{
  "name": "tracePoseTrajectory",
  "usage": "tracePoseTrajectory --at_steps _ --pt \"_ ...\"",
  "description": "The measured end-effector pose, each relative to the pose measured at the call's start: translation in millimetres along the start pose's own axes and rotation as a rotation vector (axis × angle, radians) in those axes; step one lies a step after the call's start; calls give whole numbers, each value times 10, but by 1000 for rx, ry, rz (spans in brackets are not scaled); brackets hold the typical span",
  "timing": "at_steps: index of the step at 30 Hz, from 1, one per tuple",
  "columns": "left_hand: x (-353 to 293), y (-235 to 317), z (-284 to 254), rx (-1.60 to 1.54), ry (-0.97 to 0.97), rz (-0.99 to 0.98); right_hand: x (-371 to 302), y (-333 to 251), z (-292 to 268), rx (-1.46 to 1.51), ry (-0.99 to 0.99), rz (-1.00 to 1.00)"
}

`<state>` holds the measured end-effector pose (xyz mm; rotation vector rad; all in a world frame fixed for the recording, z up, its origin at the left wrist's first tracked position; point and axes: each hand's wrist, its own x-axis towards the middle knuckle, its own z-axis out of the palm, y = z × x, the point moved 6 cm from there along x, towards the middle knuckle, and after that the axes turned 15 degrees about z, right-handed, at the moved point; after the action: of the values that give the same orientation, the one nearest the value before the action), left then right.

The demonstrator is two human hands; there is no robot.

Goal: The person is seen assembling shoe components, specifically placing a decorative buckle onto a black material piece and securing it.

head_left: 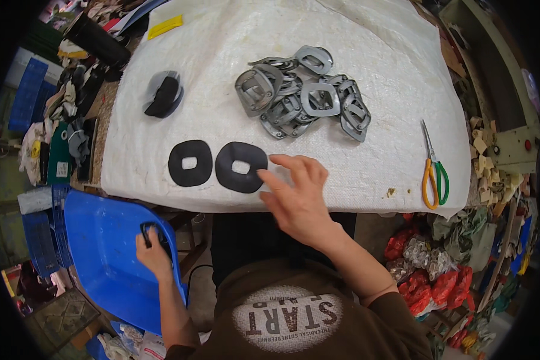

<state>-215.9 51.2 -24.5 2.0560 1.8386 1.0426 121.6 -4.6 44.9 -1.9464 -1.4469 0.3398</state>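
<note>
Two black rounded-square pads with a hole in the middle lie side by side near the table's front edge: a left pad (190, 164) and a right pad (240, 167). My right hand (298, 195) is just right of the right pad, fingers spread, a fingertip at its edge. Over a blue plastic tub (111, 240) at the lower left, my left hand (155, 251) is closed on a small black piece (146, 228), mostly hidden by the fingers. Farther back sits a pile of grey buckle-like frames (320, 99).
A clear cup-like container (164, 95) with black pieces stands at the back left, near a yellow strip (165, 26). Scissors (433, 174) with orange and green handles lie at right. Red plastic bags (429, 291) are heaped below the table's right side.
</note>
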Motion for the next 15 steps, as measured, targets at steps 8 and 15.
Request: tracePoseTrajectory --at_steps 8,15 --pt "-872 -1568 -28 320 -433 -299 135 24 191 -160 -19 -81" --pt "-60 -154 -171 266 -13 156 70 296 -132 -128 -64 -109"
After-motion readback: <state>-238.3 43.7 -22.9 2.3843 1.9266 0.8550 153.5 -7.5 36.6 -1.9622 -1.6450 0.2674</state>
